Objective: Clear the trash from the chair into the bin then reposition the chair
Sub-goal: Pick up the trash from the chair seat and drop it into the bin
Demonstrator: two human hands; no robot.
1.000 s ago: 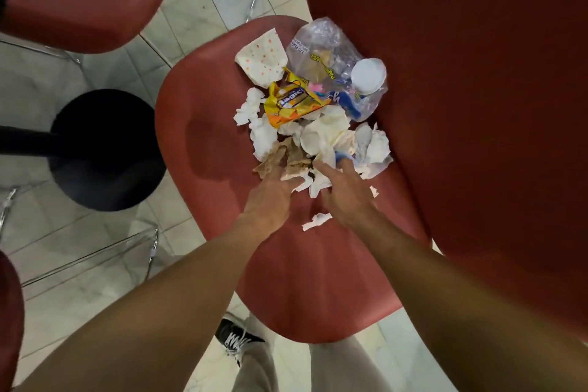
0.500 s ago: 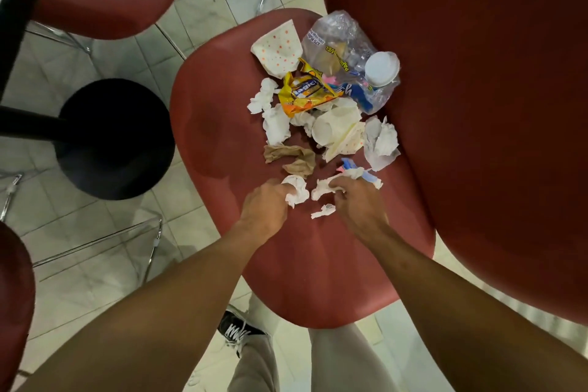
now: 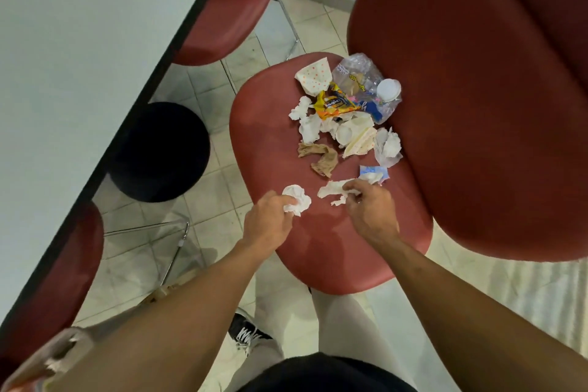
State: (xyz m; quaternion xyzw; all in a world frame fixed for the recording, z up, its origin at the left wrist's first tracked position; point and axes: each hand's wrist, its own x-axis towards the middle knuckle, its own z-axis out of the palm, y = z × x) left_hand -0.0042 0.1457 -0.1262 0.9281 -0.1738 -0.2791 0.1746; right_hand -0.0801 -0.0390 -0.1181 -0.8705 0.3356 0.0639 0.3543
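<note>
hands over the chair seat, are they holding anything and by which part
The left hand grips a crumpled white tissue by its near side. The right hand pinches a torn white tissue strip at its right end.

Over the red chair seat (image 3: 280, 143), a crumpled white tissue (image 3: 296, 203) is being gripped by the left hand (image 3: 265, 222), while a torn white scrap (image 3: 334, 191) is being pinched by the right hand (image 3: 370, 208). Remaining trash (image 3: 346, 111) is lying toward twelve o'clock.
</note>
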